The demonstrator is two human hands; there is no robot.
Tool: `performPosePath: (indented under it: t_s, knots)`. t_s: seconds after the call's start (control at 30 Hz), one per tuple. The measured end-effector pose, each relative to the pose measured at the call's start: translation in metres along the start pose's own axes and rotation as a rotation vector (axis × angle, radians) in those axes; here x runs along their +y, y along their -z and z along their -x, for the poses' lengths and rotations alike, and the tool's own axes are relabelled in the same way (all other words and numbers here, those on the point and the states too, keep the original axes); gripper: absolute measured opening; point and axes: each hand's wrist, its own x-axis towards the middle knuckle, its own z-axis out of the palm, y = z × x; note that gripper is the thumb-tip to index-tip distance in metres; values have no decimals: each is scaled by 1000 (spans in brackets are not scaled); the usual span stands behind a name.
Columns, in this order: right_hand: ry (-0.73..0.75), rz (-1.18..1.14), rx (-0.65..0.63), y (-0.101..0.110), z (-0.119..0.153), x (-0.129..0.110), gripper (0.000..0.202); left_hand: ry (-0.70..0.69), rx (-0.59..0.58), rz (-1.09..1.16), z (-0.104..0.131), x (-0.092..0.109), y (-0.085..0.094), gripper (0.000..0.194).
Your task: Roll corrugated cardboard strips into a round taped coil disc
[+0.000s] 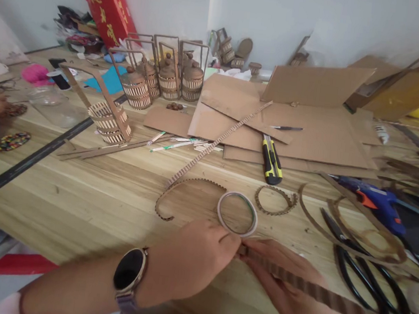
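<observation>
The left hand [205, 260] is closed, its fingertips pinching the near end of a brown corrugated cardboard strip [308, 285]; the right hand [284, 266] is curled round the same strip just beside them, and the rest of it slants out over the right hand towards the lower right. Both hands are above the pale wooden worktop [86, 203], just below a flat white tape ring [220, 213]. A coiled brown ridged strip [274, 214] lies to the right of that ring, and a curved brown ridged strip [158, 206] to its left.

Farther back stands a group of round slatted lidded baskets [192, 85], brown and cream, with tall square handles and knobbed lids that hide what they hold. A similar slatted basket [107, 124] stands nearer, tilted in view, its handle rising to the upper left; its contents are hard to make out. Left of it is a clear see-through jar [54, 108], its inside too blurred to read, with a black spool [60, 80] near its top. Small brown beads [174, 106] sit in front of the lidded baskets, and at the far right is an open brown cardboard box [410, 89], its inside mostly hidden
</observation>
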Motion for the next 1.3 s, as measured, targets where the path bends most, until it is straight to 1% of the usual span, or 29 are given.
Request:
performPosePath:
  t_s: [0.07,0.13,0.17,0.2,0.23,0.3,0.4,0.47,0.53,0.6,0.7,0.87,1.03,1.13,1.2,1.23,1.3]
  knots:
    - [-71,-41,25,0,4,1,18,31,82,119,0,1,1,17]
    - [-178,-112,65,-1,8,2,15,94,177,366,-1,3,4,27]
    - [-240,-153,82,-1,9,2,14,138,203,518,-1,5,6,34]
    - [-297,-196,89,-1,10,1,15,181,215,664,-2,6,8,38]
    - [-342,-240,93,-2,10,-1,16,222,209,784,-3,8,10,38]
    - [-376,-326,100,-3,8,-5,16,276,195,908,-4,10,12,30]
    - [-392,-386,159,-6,6,-10,10,287,205,868,-5,10,12,19]
    - [-431,-355,197,-5,7,-10,12,293,195,826,-5,8,10,16]
    - [-432,-276,173,-2,10,-6,18,307,167,813,-4,5,8,15]
    - [-376,-181,122,1,13,1,22,313,142,800,-4,3,7,15]
    - [-266,-90,79,5,16,8,16,288,114,729,-4,1,8,15]
    - [-131,-83,77,3,10,7,13,203,80,475,-4,0,9,17]
    - [-23,-64,78,-1,-2,-2,20,135,-74,151,-4,0,8,21]
    - [-9,-57,83,-3,-4,-4,19,99,-115,35,-3,1,8,23]
    - [-47,-75,98,-4,-1,-4,17,97,-89,73,-2,1,8,24]
    - [-77,-85,98,-4,2,-3,15,105,-50,135,-2,0,8,26]
    - [-167,-94,105,-5,7,-1,13,144,63,338,-3,0,10,31]
